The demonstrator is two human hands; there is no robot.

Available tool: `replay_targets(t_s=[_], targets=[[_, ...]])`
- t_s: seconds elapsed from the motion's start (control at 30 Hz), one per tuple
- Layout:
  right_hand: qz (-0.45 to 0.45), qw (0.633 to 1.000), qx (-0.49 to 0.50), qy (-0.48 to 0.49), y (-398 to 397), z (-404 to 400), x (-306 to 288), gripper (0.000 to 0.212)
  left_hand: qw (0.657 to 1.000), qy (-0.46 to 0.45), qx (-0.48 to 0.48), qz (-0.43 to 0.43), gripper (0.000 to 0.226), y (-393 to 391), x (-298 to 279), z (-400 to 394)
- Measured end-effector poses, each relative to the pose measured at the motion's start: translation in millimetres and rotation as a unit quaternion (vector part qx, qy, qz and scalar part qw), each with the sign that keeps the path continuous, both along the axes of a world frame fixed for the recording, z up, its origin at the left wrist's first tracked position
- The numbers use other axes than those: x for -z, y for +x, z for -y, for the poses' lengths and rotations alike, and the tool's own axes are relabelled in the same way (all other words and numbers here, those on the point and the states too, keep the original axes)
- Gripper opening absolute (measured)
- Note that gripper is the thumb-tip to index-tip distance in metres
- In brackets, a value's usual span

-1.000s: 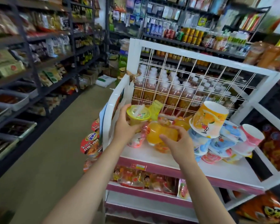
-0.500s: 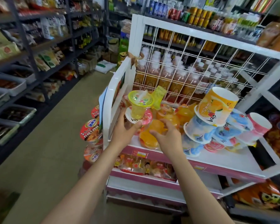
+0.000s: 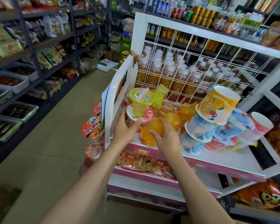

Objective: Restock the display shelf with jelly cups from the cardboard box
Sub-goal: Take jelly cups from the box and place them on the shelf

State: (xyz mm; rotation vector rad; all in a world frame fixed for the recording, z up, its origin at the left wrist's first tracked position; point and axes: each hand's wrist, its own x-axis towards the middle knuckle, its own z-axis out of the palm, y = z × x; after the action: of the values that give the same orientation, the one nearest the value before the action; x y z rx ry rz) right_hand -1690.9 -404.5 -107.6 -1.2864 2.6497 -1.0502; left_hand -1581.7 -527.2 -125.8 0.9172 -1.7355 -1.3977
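Both hands are at the left end of the white display shelf (image 3: 229,160), on its top tier. My right hand (image 3: 166,136) is cupped over an orange jelly cup (image 3: 153,126), fingers curled around its top and near side; the cup sits among other orange cups on the shelf board. My left hand (image 3: 124,130) holds a pink-lidded jelly cup (image 3: 144,115) from below and the side, thumb pressed against the lid rim. A yellow-green jelly cup (image 3: 140,102) stands stacked on top of that pink lid, above my left fingers and not touched by them.

Legible writing is limited. The lids and the larger paper tubs (image 3: 217,105) to the right carry a stylised logo that I cannot read with confidence. Instant noodle bowls (image 3: 94,126) hanging off the shelf's left side show "mini" on a red lid; the remaining characters are too small to read.

The orange cup is translucent, rounded and glossy. The yellow-green cup is clear with a textured wall and a printed film lid. The tubs lie tilted in a pile, orange, blue and pink.
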Motion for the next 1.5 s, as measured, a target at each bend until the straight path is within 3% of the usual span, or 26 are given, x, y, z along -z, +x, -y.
replay_targets(t_s=[0.4, 0.53, 0.63, 0.77, 0.87, 1.03, 1.13, 1.27, 1.37, 1.5], targets=[[0.001, 1.000, -0.001, -0.021, 6.8, 15.2, 9.3, 0.065, 0.999, -0.031, -0.015, 0.028, 0.064, -3.2, 11.8, 11.1], [0.073, 0.995, -0.035, -0.061, 13.4, -4.5, 0.8, 0.067, 0.990, -0.127, -0.037, 0.057, 0.047, 11.5, 6.5, -10.6], [0.059, 0.990, -0.058, -0.112, 16.7, -51.4, -8.2, 0.051, 0.974, -0.211, -0.049, 0.061, 0.038, 26.3, 9.1, -57.4], [-0.007, 0.994, 0.037, -0.100, -5.6, -151.8, 12.1, 0.032, 0.943, -0.325, 0.069, 0.029, 0.034, 6.4, 7.7, -125.9], [-0.004, 0.986, 0.167, 0.018, -35.0, -238.1, 52.0, 0.036, 0.909, -0.362, 0.189, 0.079, 0.031, -42.5, 24.2, -180.7], [0.107, 0.931, 0.284, 0.203, -76.4, -372.1, 146.7, 0.045, 0.826, -0.356, 0.368, 0.236, 0.047, -131.1, 107.6, -287.9], [0.162, 0.905, 0.307, 0.245, -112.8, -437.6, 198.0, 0.053, 0.785, -0.350, 0.424, 0.287, 0.052, -170.4, 175.6, -356.8], [0.196, 0.903, 0.299, 0.240, -164.7, -502.2, 280.9, 0.061, 0.767, -0.360, 0.420, 0.327, 0.074, -208.4, 291.2, -424.5], [0.230, 0.899, 0.290, 0.234, -188.4, -528.9, 346.8, 0.061, 0.772, -0.337, 0.381, 0.380, 0.088, -219.7, 370.2, -455.5], [0.261, 0.900, 0.248, 0.245, -205.9, -540.6, 428.3, 0.072, 0.771, -0.362, 0.318, 0.416, 0.098, -220.6, 426.1, -481.1]])
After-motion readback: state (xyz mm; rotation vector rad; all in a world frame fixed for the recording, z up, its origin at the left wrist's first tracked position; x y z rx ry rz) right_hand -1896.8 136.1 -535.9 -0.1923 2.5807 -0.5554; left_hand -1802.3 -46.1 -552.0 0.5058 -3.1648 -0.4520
